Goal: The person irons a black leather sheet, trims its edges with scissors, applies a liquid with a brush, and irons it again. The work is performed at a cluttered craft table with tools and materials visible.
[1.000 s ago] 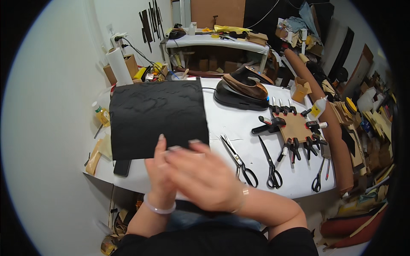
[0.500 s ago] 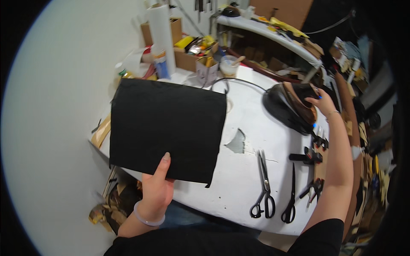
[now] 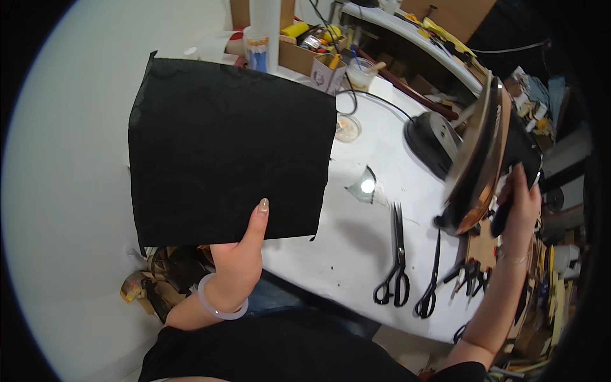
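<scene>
My left hand grips a black rectangular panel at its lower edge, thumb on the front and the other fingers hidden behind. The panel is held up above the table's left side, with small loose bits at its corners. In my right hand is a clothes iron, gripped by the handle and tilted so its sole faces left; it is slightly blurred. The iron is off its dark rest base, which stands on the table with a cable behind it.
Two black-handled pairs of scissors lie on the white table. Beyond them is a small greyish, shiny piece. Black clamps sit at the right edge. A white tub, boxes and a white roll stand at the back.
My right hand has lifted the iron off its base and brought it nearer, tilting it. The black panel has come up and closer in my left hand.
</scene>
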Demonstrator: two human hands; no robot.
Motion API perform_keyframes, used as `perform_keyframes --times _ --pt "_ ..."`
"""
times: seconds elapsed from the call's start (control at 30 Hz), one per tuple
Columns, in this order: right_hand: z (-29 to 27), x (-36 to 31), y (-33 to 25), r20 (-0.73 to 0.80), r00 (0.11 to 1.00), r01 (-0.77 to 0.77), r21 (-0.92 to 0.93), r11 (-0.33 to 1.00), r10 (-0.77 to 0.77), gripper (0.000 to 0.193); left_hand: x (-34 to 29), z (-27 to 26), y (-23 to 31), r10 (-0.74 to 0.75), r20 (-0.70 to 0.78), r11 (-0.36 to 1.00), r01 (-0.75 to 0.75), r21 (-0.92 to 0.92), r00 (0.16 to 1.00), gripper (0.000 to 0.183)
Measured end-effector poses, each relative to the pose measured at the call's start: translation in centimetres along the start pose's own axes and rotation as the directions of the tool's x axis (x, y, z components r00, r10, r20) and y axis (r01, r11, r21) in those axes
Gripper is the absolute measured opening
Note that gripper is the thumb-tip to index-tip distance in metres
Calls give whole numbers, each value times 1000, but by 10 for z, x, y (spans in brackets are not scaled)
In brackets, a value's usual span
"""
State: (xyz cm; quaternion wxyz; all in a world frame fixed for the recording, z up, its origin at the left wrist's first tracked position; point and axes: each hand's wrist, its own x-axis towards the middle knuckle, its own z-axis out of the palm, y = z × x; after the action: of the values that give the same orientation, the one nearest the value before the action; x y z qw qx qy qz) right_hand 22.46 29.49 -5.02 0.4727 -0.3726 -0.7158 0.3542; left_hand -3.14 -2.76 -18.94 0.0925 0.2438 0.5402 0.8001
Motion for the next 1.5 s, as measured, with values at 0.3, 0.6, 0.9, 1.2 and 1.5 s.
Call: perform_keyframes --times 0.3,0.6,0.9,1.2,1.5 --pt "60 -216 -40 186 963 -266 523 810 196 27 -45 -1 36 163 279 964 -213 160 946 24" --pt "47 -248 -57 206 952 -304 535 788 228 40 -62 -14 72 143 249 989 -148 1 958 28" --pt "44 -263 -70 147 955 -296 542 786 258 43 -67 -12 89 -197 265 857 297 -421 944 50" --pt "54 -277 -38 194 919 -388 600 699 343 36 -67 -15 94 -299 261 818 387 -426 918 53" --pt "32 -260 -42 -34 969 -172 618 767 245 40 -74 -38 65 105 273 993 -114 18 956 43"
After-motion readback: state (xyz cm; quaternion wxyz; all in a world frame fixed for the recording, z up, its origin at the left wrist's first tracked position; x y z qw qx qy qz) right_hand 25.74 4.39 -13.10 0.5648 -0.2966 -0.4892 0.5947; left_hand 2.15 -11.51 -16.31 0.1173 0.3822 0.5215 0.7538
